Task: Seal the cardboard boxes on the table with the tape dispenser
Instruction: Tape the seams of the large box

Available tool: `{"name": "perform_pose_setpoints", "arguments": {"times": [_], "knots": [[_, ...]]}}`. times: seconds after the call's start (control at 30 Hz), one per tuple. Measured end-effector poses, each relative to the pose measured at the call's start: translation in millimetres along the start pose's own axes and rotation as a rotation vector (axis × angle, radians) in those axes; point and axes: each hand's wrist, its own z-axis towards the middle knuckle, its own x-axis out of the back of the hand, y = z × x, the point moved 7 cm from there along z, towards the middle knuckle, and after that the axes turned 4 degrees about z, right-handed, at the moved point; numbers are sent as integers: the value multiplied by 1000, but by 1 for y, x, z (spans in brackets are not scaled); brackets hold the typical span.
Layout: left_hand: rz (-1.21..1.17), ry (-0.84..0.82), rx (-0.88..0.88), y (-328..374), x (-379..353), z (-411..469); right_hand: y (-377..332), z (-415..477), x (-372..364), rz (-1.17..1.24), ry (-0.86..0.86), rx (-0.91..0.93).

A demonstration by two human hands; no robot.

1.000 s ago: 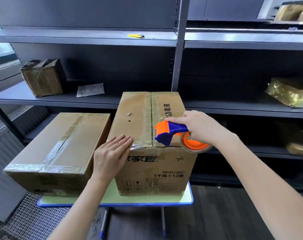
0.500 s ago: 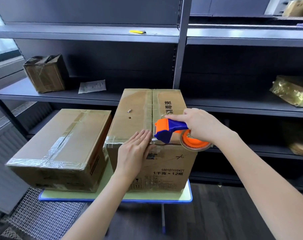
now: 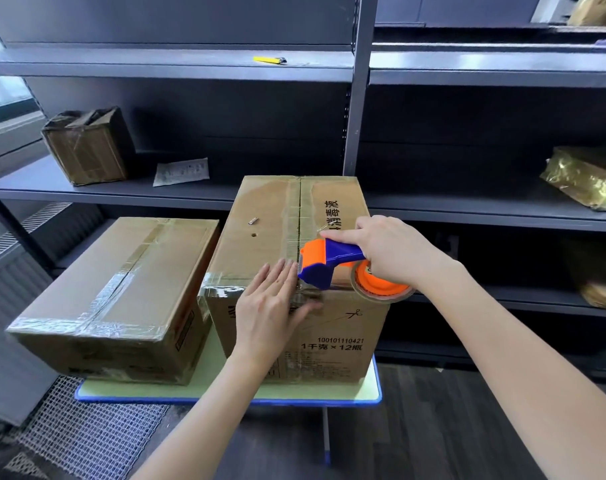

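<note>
Two cardboard boxes stand on a small table (image 3: 371, 393). The taller box (image 3: 260, 237) at the middle has clear tape along its top seam and across its near top edge. My right hand (image 3: 388, 251) grips the orange and blue tape dispenser (image 3: 332, 263), whose blade end rests at the box's near top edge. My left hand (image 3: 270, 306) lies flat with fingers together, pressing the tape over that edge onto the front face. The lower box (image 3: 121, 282) on the left is taped along its seam and its near edge.
Dark metal shelving stands right behind the table. On it are a small worn box (image 3: 87, 147), a paper slip (image 3: 182, 172), a yellow utility knife (image 3: 268, 59) and gold-wrapped parcels (image 3: 585, 174). A wire mesh panel (image 3: 87, 434) lies on the floor at lower left.
My left hand slid right along the tall box's near edge, from its left part toward the dispenser, and now covers the tape end. The dispenser stayed nearly in place.
</note>
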Motion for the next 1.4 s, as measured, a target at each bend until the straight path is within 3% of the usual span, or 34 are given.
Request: {"name": "perform_pose_setpoints", "arguments": {"times": [0.23, 0.47, 0.67, 0.93, 1.1, 1.27, 1.4], "knots": [[-48, 82, -36, -13, -1, 0, -9, 2, 3, -28, -4, 21], [-67, 46, -53, -23, -2, 7, -8, 5, 4, -13, 10, 40], [-143, -8, 47, -51, 3, 13, 50, -19, 13, -56, -10, -24], [-8, -134, 64, -24, -1, 19, 68, -30, -6, -50, -42, -20], [-16, -171, -78, 38, -17, 34, 76, -31, -7, -61, -30, -20], [-63, -92, -24, 53, -33, 29, 75, -34, -15, -86, -26, -11], [-72, -41, -78, 40, -28, 26, 72, -32, -22, -20, -29, -25]]}}
